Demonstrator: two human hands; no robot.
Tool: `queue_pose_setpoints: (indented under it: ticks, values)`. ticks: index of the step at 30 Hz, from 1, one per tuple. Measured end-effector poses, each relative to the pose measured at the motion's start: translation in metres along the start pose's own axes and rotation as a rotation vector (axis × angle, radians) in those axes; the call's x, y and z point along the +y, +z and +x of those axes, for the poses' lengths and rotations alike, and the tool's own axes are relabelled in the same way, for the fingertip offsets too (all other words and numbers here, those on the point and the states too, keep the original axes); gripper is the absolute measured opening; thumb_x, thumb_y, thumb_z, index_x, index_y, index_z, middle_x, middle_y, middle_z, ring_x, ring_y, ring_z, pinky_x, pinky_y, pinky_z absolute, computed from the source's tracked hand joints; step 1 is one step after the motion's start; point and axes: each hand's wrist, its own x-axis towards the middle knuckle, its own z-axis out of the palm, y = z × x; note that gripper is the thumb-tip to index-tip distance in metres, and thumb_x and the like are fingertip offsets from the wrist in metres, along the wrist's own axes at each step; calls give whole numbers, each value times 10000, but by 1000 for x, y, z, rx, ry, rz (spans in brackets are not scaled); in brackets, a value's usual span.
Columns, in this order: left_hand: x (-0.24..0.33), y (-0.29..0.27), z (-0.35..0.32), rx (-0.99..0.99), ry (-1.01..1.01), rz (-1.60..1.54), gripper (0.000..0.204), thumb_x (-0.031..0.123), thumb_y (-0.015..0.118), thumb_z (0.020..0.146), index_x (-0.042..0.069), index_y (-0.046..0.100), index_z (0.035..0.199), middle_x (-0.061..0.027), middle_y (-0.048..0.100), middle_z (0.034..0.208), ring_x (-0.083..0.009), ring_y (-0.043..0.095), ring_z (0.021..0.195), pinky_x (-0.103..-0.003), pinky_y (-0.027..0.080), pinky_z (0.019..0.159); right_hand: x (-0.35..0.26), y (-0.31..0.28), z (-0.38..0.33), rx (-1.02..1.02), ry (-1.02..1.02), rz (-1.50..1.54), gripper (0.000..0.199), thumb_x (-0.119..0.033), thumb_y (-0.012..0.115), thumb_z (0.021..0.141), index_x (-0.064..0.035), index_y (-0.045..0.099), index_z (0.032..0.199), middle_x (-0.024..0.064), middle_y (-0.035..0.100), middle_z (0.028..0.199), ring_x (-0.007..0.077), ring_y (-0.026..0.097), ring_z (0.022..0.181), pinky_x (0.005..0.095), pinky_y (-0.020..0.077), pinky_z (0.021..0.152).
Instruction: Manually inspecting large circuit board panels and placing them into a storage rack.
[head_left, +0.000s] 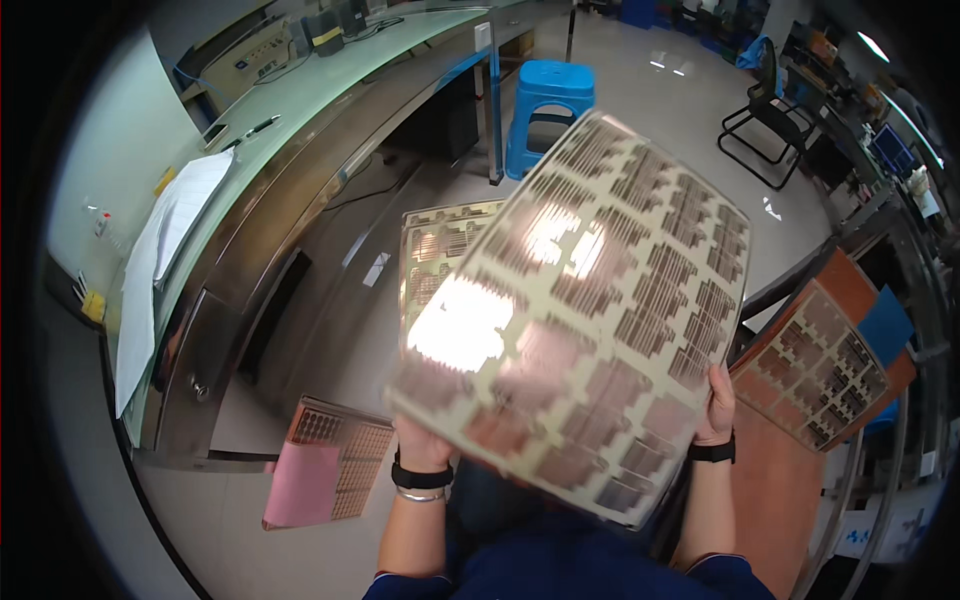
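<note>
A large copper-patterned circuit board panel (pixel 640 230) is held up tilted in front of my body, with bright glare on its left part. My left hand (pixel 422 445) grips its lower left edge; the fingers are mostly hidden beneath. At the right edge my right hand (pixel 716 408) is closed on the same panel, thumb along the rim. Partly covered by it, a second similar panel (pixel 420 245) shows lower down behind. Another patterned panel (pixel 815 375) rests to the right on an orange-brown board (pixel 845 275), beside a blue sheet (pixel 886 325).
Along the left runs a glass-topped bench (pixel 290 110) with white papers (pixel 185 215) and a pen (pixel 262 126). More panels (pixel 362 455) with pink paper (pixel 303 485) stand low at the left. A blue stool (pixel 553 85) and a black chair (pixel 765 115) stand farther off.
</note>
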Motion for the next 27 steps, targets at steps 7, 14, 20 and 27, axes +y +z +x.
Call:
queue_pose_setpoints:
  ticks: [7,14,20,27]
  values:
    - [-50,7,-1,354,-43,260,395,164,577,888,68,439,1246,-30,529,1184,-162,515,1080,-350,433,938,20,30,-10,-194,-68,133,620,-213,629,846,-66,315,1359,71,419,1344,249,404,1228,421,374,1004]
    - [-5,-9,-9,345,-43,450,371,156,576,887,61,460,1226,-47,554,1156,-165,536,1057,-330,450,910,-55,-52,-4,11,-316,43,575,-478,274,952,-84,348,1364,84,386,1380,233,397,1235,398,356,1021]
    - [31,-21,-13,538,206,586,244,189,460,952,32,518,1129,-34,618,969,-87,576,748,-208,488,665,-83,-1,-8,201,-293,-49,547,-422,253,969,-76,304,1390,84,354,1404,224,398,1238,370,346,1034]
    - [43,-25,-14,596,287,788,287,183,458,953,-18,540,1141,-70,644,898,-82,578,647,-213,497,568,-68,10,-6,-26,-169,-59,462,-286,308,980,-37,326,1370,109,372,1388,210,421,1228,348,380,1010]
